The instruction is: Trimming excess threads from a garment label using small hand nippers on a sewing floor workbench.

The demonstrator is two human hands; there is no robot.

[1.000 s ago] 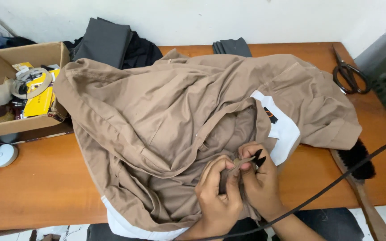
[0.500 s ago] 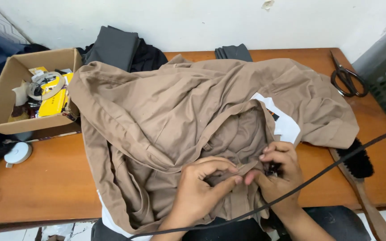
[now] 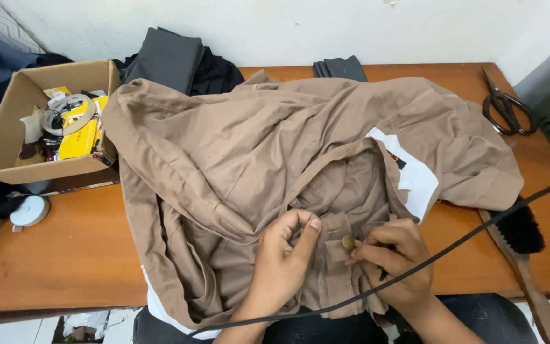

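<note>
Working a metal button at the fly of tan trousers

The left hand (image 3: 284, 258) is pinching a fold of the tan trousers (image 3: 275, 159) lying on the bench (image 3: 65, 255), while the right hand (image 3: 393, 251) is holding the round button (image 3: 348, 243) at its fingertips beside the placket; it looks not yet fastened, so the work seems midway.

Tan garment (image 3: 237, 146) is seen as matt woven cloth, creased, with a white lining patch (image 3: 415, 178). A small dull brass-coloured metal button (image 3: 348, 243) is pinched against it. Table (image 3: 65, 255) is shown as smooth orange-brown wood, slightly sheened. Box (image 3: 7, 127) is made of matt cardboard. Scissors (image 3: 507, 105) appear as dark metal. Brush (image 3: 523, 245) is wood-handled with black bristles. Black cable (image 3: 479, 232) looks smooth, rubbery.
</note>
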